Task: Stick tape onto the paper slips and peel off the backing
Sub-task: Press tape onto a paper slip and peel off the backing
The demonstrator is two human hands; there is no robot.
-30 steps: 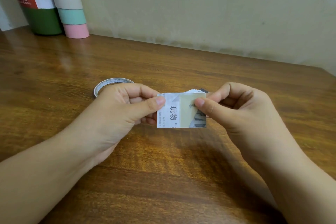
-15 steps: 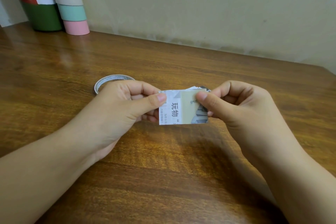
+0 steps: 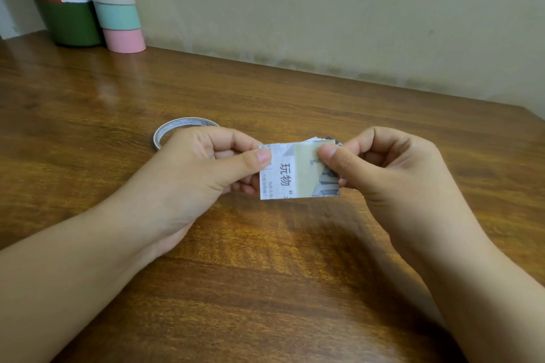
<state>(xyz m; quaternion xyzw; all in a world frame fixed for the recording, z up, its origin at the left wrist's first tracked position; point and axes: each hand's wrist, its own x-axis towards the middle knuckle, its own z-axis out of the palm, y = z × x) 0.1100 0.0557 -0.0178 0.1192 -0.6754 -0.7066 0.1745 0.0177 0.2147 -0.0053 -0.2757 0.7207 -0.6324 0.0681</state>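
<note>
Both hands have a pinch grip on the same paper slip (image 3: 283, 175), held up just above the worktop (image 3: 265, 289) about mid-frame. Left hand (image 3: 200, 174) clamps the slip's left edge, thumb flat on the front face and the other fingers curled behind. Right hand (image 3: 389, 168) does the mirror version on the right side, thumb tip pressed on the upper part of the tape strip (image 3: 306, 169), fingers folded in behind.

The slip is a small rectangle with its long axis running left to right, printed face toward the camera and tipped back a little. The printed characters run sideways on it. The tape strip is a beige band running top to bottom across the right half of the slip, so it crosses the long axis. It looks matte and papery; can't tell if a corner is lifted.

Both forearms come in from the bottom corners and angle toward the middle, wrists pretty straight.

Behind the right hand, the edges of a few more paper slips (image 3: 324, 138) peek out. A flat tape roll (image 3: 177, 125) lies on the worktop just behind the left hand, thin white ring with tiny print. The worktop is glossy brown wood grain. Back left by the wall there's a green cylinder (image 3: 70, 20) with a red and white label, and next to it a stack of pastel rolls (image 3: 118, 9).
</note>
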